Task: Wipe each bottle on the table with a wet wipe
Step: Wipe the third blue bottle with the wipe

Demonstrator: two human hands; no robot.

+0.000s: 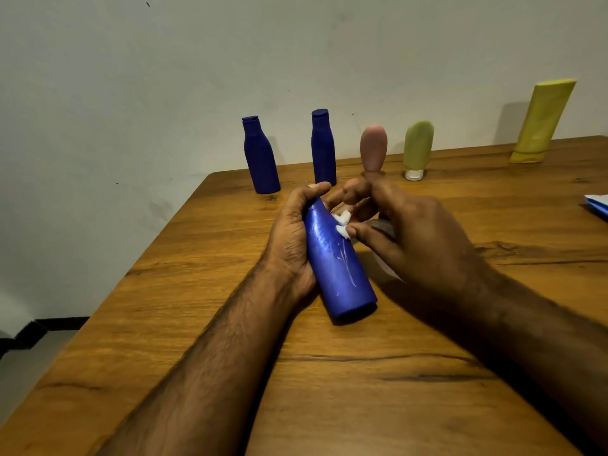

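My left hand (291, 232) grips a blue bottle (339, 271) by its neck end, holding it tilted above the wooden table (230, 324) with its base toward me. Wet streaks shine on the bottle's side. My right hand (418, 235) presses a small white wet wipe (343, 224) against the bottle's upper part; most of the wipe is hidden under the fingers. Along the far edge stand two dark blue bottles (260, 156) (323, 148), a pink tube (373, 149), a green tube (418, 149) on a white cap, and a tall yellow tube (543, 121).
A blue and white packet (598, 205) lies at the right edge of the table, partly cut off by the frame. A pale wall rises behind the bottles. The table's left edge runs diagonally, with floor below it.
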